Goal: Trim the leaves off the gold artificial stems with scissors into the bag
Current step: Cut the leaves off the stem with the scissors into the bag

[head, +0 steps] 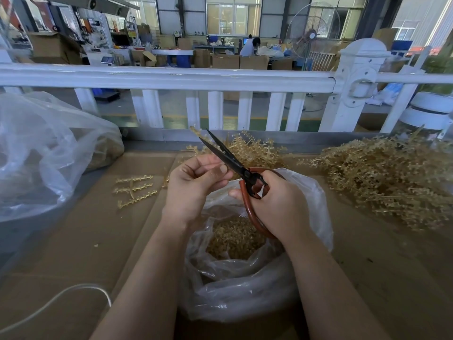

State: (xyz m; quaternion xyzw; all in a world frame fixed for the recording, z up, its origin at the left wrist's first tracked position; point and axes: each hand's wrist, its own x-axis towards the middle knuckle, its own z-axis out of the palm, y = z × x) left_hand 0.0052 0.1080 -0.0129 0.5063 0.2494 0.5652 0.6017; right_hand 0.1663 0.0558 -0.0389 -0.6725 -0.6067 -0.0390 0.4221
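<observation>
Two hands work above the open bag (247,288) of gold trimmings. Right hand (277,207) grips the scissors (235,165), blades parted. Left hand (196,182) has fingers curled; contents not discernible. Stems (382,177) lie piled beyond, right.

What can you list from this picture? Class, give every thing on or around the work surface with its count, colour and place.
scissors: one, black blades, red-brown handles, above the bag, blades slightly apart
open bag: one, clear plastic, front centre, gold trimmings inside
large bag: one, clear plastic, left
gold stems pile: one heap, gold, right
smaller stems heap: one, gold, behind the scissors
trimmed stem piece: one, gold, flat on cardboard, left of the hands
cardboard surface: brown, underneath
fence: one, white, behind
cable: one, white, lower left
left hand: pinches something small, too hidden to name
right hand: grips the scissors handles
</observation>
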